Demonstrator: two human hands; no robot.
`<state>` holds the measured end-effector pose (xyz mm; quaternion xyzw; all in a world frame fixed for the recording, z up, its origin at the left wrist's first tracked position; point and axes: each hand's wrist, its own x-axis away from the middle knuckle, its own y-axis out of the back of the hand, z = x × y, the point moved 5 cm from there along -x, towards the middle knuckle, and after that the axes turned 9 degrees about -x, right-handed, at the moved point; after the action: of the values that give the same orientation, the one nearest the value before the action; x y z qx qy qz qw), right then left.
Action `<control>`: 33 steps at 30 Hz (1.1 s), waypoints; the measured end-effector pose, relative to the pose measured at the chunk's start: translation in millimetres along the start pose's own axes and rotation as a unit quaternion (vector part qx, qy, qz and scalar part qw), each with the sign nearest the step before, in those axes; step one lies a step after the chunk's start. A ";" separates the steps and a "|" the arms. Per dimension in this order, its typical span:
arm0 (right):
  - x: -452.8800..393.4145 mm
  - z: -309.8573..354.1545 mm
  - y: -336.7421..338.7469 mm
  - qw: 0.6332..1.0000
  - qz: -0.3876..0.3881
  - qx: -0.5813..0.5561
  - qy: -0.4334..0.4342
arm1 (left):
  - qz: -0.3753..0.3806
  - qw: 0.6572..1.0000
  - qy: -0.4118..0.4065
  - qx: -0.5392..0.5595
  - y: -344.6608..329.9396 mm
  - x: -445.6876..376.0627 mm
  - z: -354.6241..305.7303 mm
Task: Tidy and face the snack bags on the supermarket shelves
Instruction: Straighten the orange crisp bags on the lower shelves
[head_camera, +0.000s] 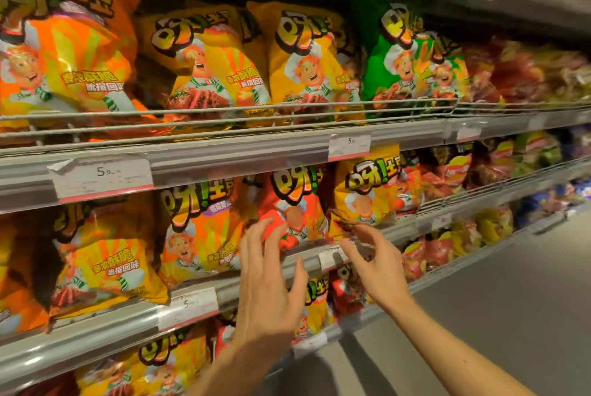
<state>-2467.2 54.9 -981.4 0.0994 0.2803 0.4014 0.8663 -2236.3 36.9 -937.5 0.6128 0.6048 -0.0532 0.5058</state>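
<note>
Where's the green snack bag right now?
The green bag stands on the upper shelf, right of centre, between a yellow bag and blurred red bags.

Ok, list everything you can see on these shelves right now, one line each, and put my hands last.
Orange bag: one, orange, upper shelf, far left.
Yellow bags: two, yellow, upper shelf, middle.
Green bags: at least two, green, upper shelf, right of the yellow bags.
Red bag: one, red-orange, middle shelf, by both hands.
Price tags: several, white with pink edge, on the shelf rails.
Blurred bags: many, mostly red, far right; count unclear.
Left hand: open, fingers spread, at the red bag.
Right hand: open, beside the red bag.
</note>
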 end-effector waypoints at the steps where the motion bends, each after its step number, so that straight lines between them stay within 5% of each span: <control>1: -1.2 -8.6 6.7 1.000 -0.006 0.002 -0.004 | 0.009 1.000 0.001 0.008 -6.2 2.4 -4.3; 16: -63.1 -44.6 46.8 0.998 -0.057 -0.032 0.024 | -0.007 0.990 0.129 -0.058 -51.7 -18.5 -2.0; 26: -125.2 -48.4 32.1 0.988 0.108 -0.109 0.012 | 0.034 0.962 0.270 -0.006 -64.5 -65.2 28.2; 33: -129.3 -50.0 31.4 0.980 0.125 -0.156 -0.001 | 0.029 0.952 0.304 0.035 -67.0 -69.0 37.3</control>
<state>-2582.8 -24.2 -957.6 -0.0019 0.1983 0.5453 0.8144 -2287.3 -52.3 -946.1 0.6345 0.7098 0.1289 0.2775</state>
